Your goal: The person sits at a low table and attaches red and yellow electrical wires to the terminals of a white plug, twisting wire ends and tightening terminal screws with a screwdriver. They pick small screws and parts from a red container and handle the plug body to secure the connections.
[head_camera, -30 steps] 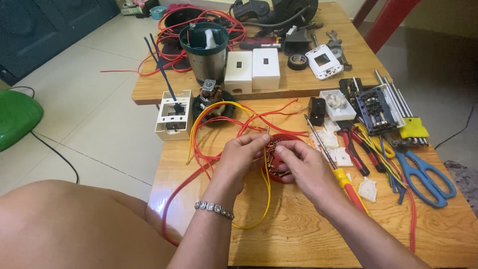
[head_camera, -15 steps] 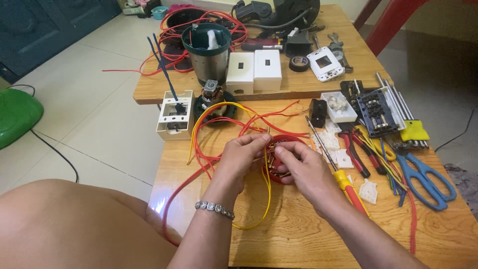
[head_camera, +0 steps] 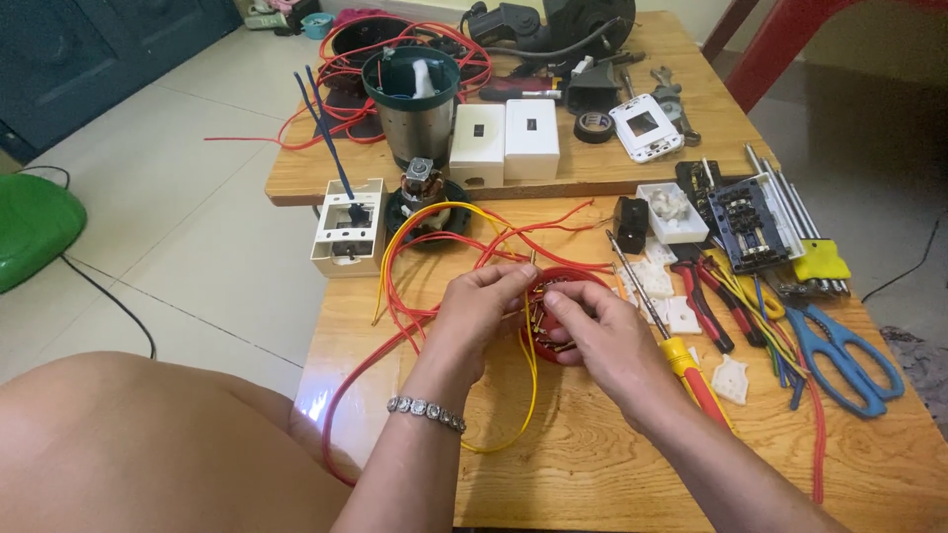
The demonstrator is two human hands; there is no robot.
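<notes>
Both hands meet over a round red part (head_camera: 558,296) that lies on the wooden counter (head_camera: 592,464), near its middle. The left hand (head_camera: 479,316), a beaded bracelet (head_camera: 427,413) on its wrist, curls its fingers around the part's left edge and pinches the small brass-coloured pieces on it. The right hand (head_camera: 607,331) closes on the part from the right, thumb and forefinger pinched together at the same spot, so the two hands almost touch. Red wires (head_camera: 434,286) and a yellow wire (head_camera: 528,390) loop out from under the hands, across the counter and over its left edge. Just right of the right hand lies a screwdriver (head_camera: 691,370) with a yellow and red handle, its shaft pointing away from the person. Beyond it are white plastic bits (head_camera: 667,306), red-handled pliers (head_camera: 706,306) and blue scissors (head_camera: 839,355). Behind the hands stand a white switch box (head_camera: 346,232) with a blue tool stuck in it, a small motor (head_camera: 425,192) and a black terminal block (head_camera: 746,212). On a second counter (head_camera: 592,168) farther back sit a metal can with a green rim (head_camera: 410,104), two white boxes (head_camera: 504,143) and a roll of black tape (head_camera: 594,126).
</notes>
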